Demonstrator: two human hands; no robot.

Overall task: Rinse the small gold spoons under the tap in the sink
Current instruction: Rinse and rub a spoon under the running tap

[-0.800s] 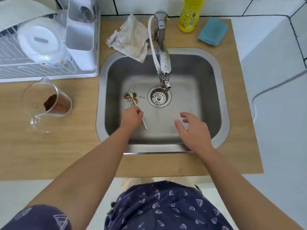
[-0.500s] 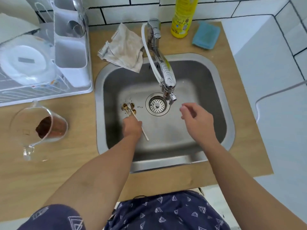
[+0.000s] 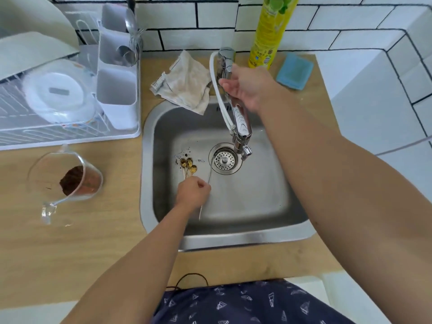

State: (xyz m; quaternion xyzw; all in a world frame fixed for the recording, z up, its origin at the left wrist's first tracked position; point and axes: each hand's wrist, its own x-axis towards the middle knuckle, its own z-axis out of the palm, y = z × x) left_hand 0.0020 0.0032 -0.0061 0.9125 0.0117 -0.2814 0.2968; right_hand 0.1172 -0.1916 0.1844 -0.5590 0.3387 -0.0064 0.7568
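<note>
Several small gold spoons (image 3: 189, 165) lie bowl-up on the floor of the steel sink (image 3: 245, 206), left of the drain (image 3: 224, 161), with dark crumbs around them. My left hand (image 3: 192, 191) grips their thin handles; a pale handle end sticks out below the fist. My right hand (image 3: 247, 87) is up at the back of the sink, thumb and fingers around the top of the chrome tap (image 3: 242, 127). The tap's spout points down over the drain. I cannot make out any running water.
A white dish rack (image 3: 70, 134) with a cutlery holder stands at the left. A glass measuring jug (image 3: 67, 181) with brown powder sits on the wooden counter. A crumpled cloth (image 3: 184, 85), a yellow bottle (image 3: 268, 31) and a blue sponge (image 3: 294, 71) lie behind the sink.
My right hand has risen from over the sink floor to the top of the tap. My left hand has stayed on the spoon handles.
</note>
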